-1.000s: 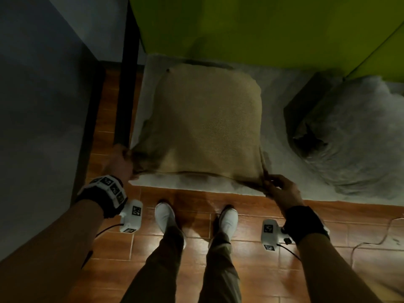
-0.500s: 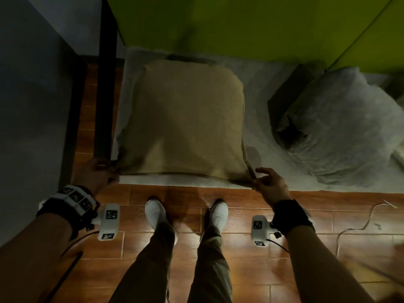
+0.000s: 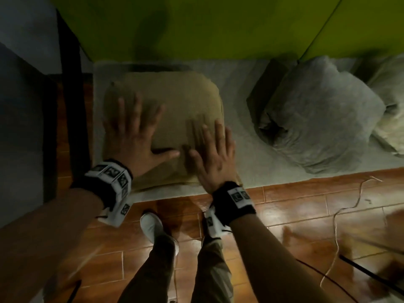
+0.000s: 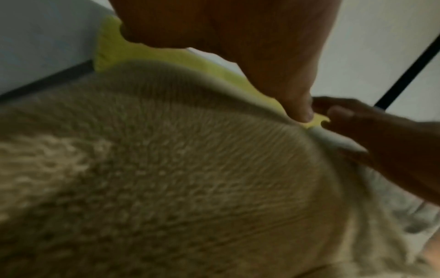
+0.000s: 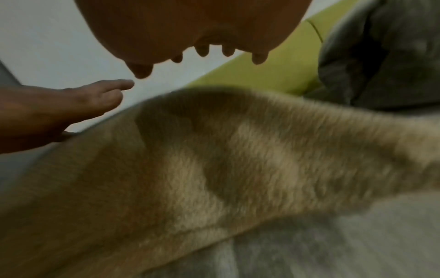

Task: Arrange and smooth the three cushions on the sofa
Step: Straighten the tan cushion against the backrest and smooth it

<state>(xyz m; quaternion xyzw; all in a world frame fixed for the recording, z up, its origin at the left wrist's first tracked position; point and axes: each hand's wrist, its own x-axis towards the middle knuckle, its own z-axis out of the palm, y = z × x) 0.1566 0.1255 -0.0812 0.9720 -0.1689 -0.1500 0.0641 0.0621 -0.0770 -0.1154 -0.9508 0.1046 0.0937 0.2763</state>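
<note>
A tan, nubby cushion [image 3: 175, 101] lies flat on the grey sofa seat [image 3: 236, 149] at its left end. My left hand [image 3: 135, 132] lies on the cushion's left half with fingers straight and spread. My right hand [image 3: 212, 149] lies flat on the cushion's near right part, fingers straight. In the left wrist view the tan cushion [image 4: 166, 178] fills the frame below the left hand [image 4: 262, 56]. The right wrist view shows the tan cushion [image 5: 214, 169] under the right hand [image 5: 202, 28]. A rumpled grey cushion [image 3: 317, 119] sits to the right, with a pale cushion [image 3: 391, 119] at the frame's right edge.
The green sofa back [image 3: 218, 29] rises behind the seat. A dark post [image 3: 70, 95] and a grey wall stand left of the sofa. My feet in white shoes [image 3: 153, 224] stand on the brown tiled floor [image 3: 295, 211]. Thin cables [image 3: 334, 226] trail across the floor at right.
Both hands let go of the tan cushion's near corners and moved up onto its top, where they now lie flat with straight fingers. The view has shifted closer.
</note>
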